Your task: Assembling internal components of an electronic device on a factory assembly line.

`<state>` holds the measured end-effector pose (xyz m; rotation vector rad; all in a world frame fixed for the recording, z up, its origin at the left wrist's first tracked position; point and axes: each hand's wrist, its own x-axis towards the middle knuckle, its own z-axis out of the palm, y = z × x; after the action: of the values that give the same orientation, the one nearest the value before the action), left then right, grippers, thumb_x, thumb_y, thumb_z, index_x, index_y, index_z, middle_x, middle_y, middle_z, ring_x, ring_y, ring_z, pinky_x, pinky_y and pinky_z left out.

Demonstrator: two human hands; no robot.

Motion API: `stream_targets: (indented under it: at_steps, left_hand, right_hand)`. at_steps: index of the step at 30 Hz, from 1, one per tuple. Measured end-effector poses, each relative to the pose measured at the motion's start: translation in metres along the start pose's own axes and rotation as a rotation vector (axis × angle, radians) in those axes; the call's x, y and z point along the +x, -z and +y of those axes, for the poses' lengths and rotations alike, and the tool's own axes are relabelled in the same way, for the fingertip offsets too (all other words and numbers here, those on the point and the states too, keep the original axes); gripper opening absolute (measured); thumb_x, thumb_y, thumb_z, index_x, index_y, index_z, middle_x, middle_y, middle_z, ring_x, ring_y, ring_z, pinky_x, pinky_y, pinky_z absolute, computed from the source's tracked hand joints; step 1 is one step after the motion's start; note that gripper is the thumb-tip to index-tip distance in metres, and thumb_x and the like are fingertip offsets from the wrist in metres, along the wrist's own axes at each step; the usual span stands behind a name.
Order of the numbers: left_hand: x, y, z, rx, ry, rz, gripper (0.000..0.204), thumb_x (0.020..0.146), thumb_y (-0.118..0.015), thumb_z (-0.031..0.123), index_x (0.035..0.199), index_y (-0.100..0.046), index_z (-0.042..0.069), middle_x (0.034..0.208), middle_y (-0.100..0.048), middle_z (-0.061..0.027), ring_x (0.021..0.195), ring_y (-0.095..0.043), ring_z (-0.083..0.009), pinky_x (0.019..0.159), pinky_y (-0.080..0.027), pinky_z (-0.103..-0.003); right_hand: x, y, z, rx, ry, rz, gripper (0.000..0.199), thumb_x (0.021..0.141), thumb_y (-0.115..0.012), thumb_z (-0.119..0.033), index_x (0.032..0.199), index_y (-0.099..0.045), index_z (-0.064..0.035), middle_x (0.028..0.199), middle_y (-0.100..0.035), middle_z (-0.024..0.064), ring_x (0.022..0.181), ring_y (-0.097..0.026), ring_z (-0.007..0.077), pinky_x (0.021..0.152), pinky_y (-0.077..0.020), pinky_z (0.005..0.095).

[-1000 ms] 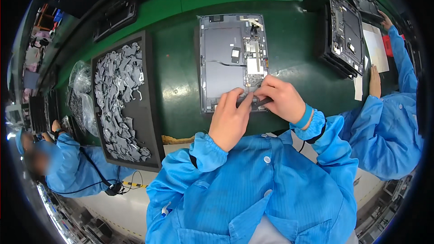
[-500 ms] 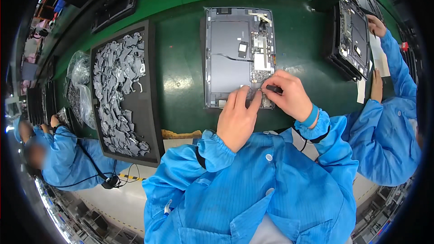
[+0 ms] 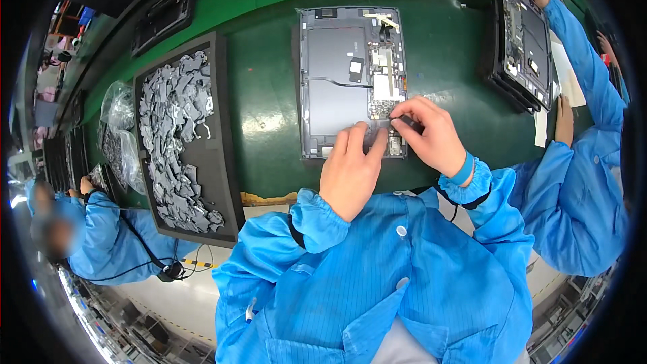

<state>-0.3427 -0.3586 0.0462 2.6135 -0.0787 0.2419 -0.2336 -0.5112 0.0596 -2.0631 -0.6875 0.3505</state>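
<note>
Hands both on the opened grey laptop chassis (image 3: pixel 337 81), flat rectangular metal shell lying on the green conveyor belt (image 3: pixel 269 94), straight ahead of the person, near the belt's front edge. Left hand (image 3: pixel 350 168) is loosely spread, holding nothing, fingertips pressing down on the chassis' lower edge by the circuit-board strip. Right hand (image 3: pixel 431 135) is pinched: thumb and forefinger clamp a small dark part (image 3: pixel 404 120) right at the lower right corner of the chassis, touching the board there; can't tell exactly what the part is. The two hands sit just beside each other, nearly touching at the fingertips. Both sleeves are blue smock fabric with elastic cuffs. Left of the chassis, apart from it, sits a long black rectangular tray (image 3: pixel 222 162) full of loose grey stamped metal pieces (image 3: pixel 175 135); beyond it, clear plastic bags (image 3: pixel 121 121) of more parts. Far right, a co-worker in a blue sleeve (image 3: pixel 579 47) reaches a second open dark chassis (image 3: pixel 522 47). Another blue-clad person (image 3: pixel 101 236) sits at lower left.
</note>
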Motion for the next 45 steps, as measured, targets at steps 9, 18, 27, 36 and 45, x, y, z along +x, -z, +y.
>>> stream_targets:
  at_steps: [9, 18, 27, 36, 45]
  left_hand:
    - [0.016, 0.004, -0.012, -0.087, -0.088, 0.047, 0.037, 0.076, -0.067, 0.001, 0.111, -0.067, 0.009, 0.115, -0.052, -0.0157, 0.110, -0.051, -0.0357, 0.093, -0.046, -0.044]
    - [0.025, 0.007, -0.013, 0.077, -0.162, -0.013, 0.047, 0.069, -0.069, 0.003, 0.113, -0.067, 0.019, 0.116, -0.051, -0.0139, 0.110, -0.049, -0.0356, 0.091, -0.047, -0.042]
    - [0.012, 0.001, -0.010, 0.050, -0.124, 0.011, 0.041, 0.078, -0.070, 0.009, 0.118, -0.065, 0.017, 0.123, -0.051, -0.0152, 0.114, -0.050, -0.0356, 0.094, -0.047, -0.042]
    - [0.004, 0.000, -0.008, -0.008, -0.043, 0.016, 0.047, 0.077, -0.074, 0.016, 0.122, -0.062, 0.013, 0.136, -0.048, -0.0161, 0.126, -0.046, -0.0367, 0.101, -0.043, -0.043]
    - [-0.002, -0.004, -0.017, -0.190, -0.003, 0.065, 0.044, 0.077, -0.076, 0.015, 0.117, -0.060, 0.004, 0.137, -0.049, -0.0136, 0.126, -0.047, -0.0366, 0.103, -0.041, -0.044]
  right_hand:
    - [-0.030, -0.012, 0.025, 0.164, -0.134, 0.301, 0.013, 0.085, -0.064, -0.004, 0.096, -0.060, 0.0018, 0.084, -0.061, 0.0142, 0.069, -0.059, 0.0252, 0.065, -0.0470, 0.0339]
    - [-0.031, -0.012, 0.033, 0.086, -0.104, 0.275, 0.013, 0.084, -0.064, -0.004, 0.095, -0.059, 0.0022, 0.081, -0.059, 0.0166, 0.068, -0.059, 0.0281, 0.064, -0.0460, 0.0360]
    - [-0.031, -0.012, 0.033, 0.118, -0.113, 0.268, 0.014, 0.086, -0.064, -0.006, 0.097, -0.059, 0.0021, 0.084, -0.060, 0.0154, 0.071, -0.059, 0.0280, 0.066, -0.0470, 0.0351]
    - [-0.026, 0.009, 0.017, -0.039, 0.053, 0.204, 0.014, 0.086, -0.065, -0.004, 0.100, -0.063, -0.0018, 0.090, -0.059, 0.0122, 0.078, -0.061, 0.0291, 0.069, -0.0493, 0.0340]
    - [-0.015, 0.006, 0.005, -0.290, 0.294, 0.151, 0.019, 0.071, -0.071, 0.000, 0.089, -0.071, -0.0071, 0.083, -0.061, 0.0053, 0.074, -0.063, 0.0253, 0.066, -0.0515, 0.0361]
